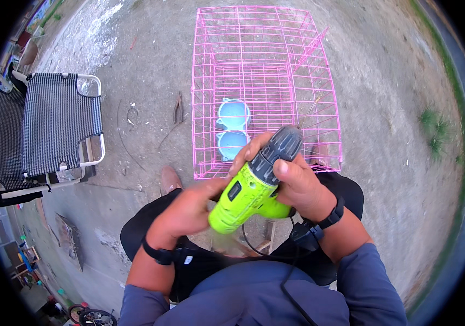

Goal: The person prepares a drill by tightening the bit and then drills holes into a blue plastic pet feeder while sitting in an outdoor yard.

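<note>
A lime-green and black power drill (243,198) is held between my hands above my lap, tilted with its dark chuck end up and to the right. My left hand (189,209) grips it along its left side, the fingers partly hidden behind the body. On the other side my right hand (308,190) is closed around the drill near the chuck, thumb on top. Just beyond stands a pink wire cage (267,81) with an opened wire flap (311,49) on its right. Inside the cage is a light-blue double bowl (233,114) with ear-shaped corners.
Pliers (178,108) lie on the dirt left of the cage, beside thin pieces of wire (122,133). A folding chair (61,117) with checked fabric stands at the left. One shoe (171,179) shows near the cage's front left corner. Grass tufts (433,130) grow at the right.
</note>
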`<state>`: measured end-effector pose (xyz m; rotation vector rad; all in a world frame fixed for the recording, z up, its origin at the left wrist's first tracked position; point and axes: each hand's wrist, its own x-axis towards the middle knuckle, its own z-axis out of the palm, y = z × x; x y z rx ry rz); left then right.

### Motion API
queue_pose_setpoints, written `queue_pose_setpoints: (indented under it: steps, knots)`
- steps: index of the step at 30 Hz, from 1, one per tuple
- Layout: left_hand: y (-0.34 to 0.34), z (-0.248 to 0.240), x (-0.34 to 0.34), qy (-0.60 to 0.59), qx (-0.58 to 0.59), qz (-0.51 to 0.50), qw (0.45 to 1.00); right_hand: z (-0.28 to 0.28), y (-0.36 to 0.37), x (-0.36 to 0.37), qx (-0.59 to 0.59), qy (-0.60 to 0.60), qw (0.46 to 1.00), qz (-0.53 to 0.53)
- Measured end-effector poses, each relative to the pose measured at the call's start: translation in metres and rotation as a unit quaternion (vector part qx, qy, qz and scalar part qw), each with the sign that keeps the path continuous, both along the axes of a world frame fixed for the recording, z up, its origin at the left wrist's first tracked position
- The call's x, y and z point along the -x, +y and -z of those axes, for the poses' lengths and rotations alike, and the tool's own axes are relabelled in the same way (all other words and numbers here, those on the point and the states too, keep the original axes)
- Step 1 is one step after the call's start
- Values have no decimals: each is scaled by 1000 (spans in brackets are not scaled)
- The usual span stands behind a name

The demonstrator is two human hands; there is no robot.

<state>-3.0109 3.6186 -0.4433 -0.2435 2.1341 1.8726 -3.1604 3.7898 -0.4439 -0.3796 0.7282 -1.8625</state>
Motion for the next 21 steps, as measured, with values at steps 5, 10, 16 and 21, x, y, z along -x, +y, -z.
queue_pose_setpoints:
  steps: [5,10,16,21]
  knots:
    - [-10,-6,-6,117,-12,-189,975,-10,1,-11,-165,272,945,-79]
    - [1,-6,3,206,258,-58,942,13,-4,-50,-227,585,778,-29]
    - [16,-3,-6,158,349,-61,922,20,-5,-62,-275,638,719,-25]
    - [18,-2,-6,166,372,-64,911,20,-6,-60,-262,640,721,-41]
